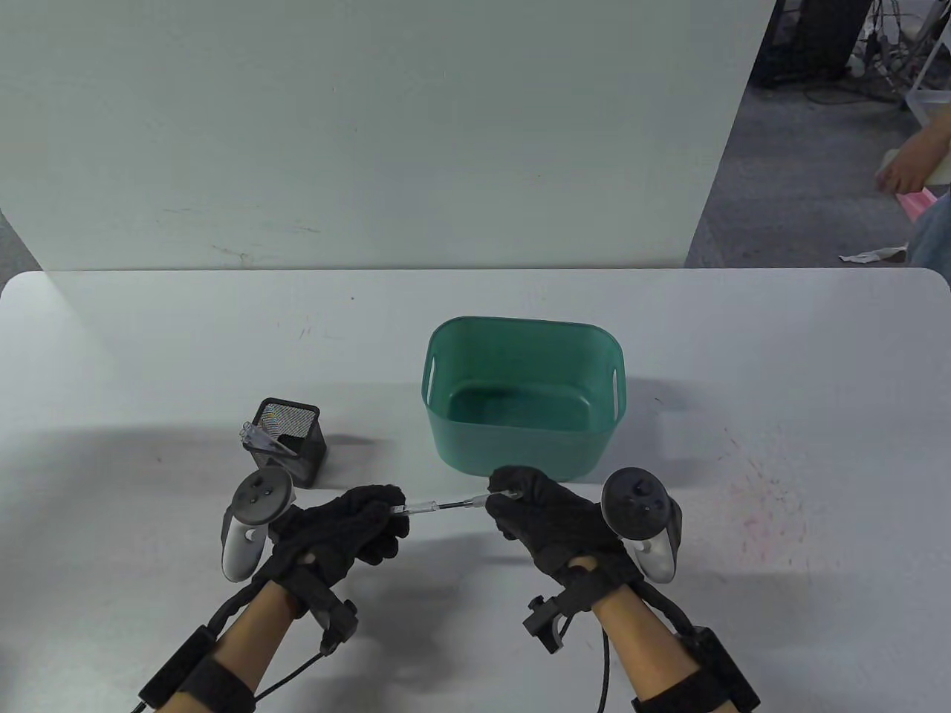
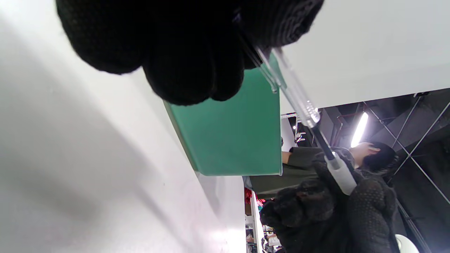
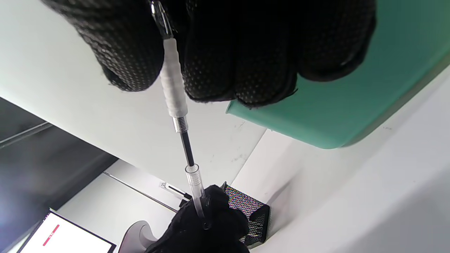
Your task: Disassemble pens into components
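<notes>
Fingers [image 1: 375, 512] of the left hand [image 1: 334, 538] were curled round the clear barrel [image 1: 416, 508] of a pen, while the fingers [image 1: 513, 494] of the right hand [image 1: 550, 523] pinched the white grip section [image 3: 173, 89] at the other end. Both hands hovered just above the white desk [image 1: 148, 371], near its front edge.

On the desk, the teal bin [image 1: 524, 397] stood just behind the hands, open side up, with slot handles in its short walls. To its left stood the black mesh pen holder [image 1: 290, 438], smaller and square, with clear pens [image 1: 261, 440] leaning out of it toward the left.

Between the two hands the pen was pulled apart: the barrel and the grip section were separated along one line, and the dark ink refill [image 3: 187, 149] bridged the gap, running from the threaded metal collar [image 3: 180, 123] of the grip section into the barrel's open mouth. In the left wrist view the barrel's clear clip [image 2: 267, 75] showed beside it.
</notes>
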